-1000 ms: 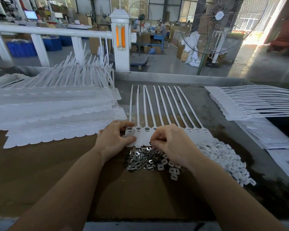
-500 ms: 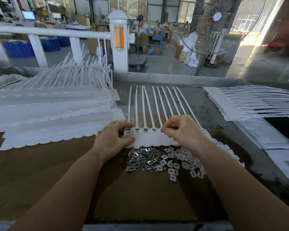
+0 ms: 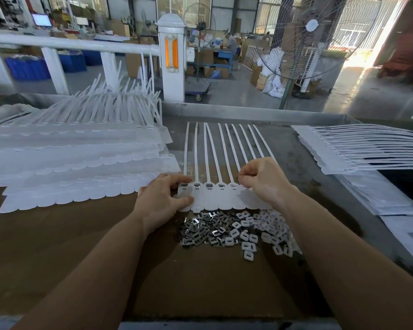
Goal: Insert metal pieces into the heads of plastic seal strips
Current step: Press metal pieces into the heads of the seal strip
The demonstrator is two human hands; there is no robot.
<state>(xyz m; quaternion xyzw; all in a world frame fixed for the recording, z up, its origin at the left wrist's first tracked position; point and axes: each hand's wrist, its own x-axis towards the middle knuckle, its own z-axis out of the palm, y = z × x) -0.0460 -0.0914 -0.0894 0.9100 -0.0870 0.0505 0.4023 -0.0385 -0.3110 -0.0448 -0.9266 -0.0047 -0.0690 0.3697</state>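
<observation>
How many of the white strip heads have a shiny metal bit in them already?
5 filled heads, side by side in the strip row the left hand holds, running from its fingertips to the right hand, which may hide more.

Both bare forearms reach forward from the lower corners, converging toward the middle. Left hand [image 3: 161, 201] palm down, wrist bent slightly inward, forefinger stretched ahead and thumb pressed flat below it, pinching between them. Right hand [image 3: 264, 181] set a little further forward, knuckles up, fingers [image 3: 244, 181] curled tight under toward the palm, tips pointing left and down in a pinching grip. Hands near each other, not touching.
</observation>
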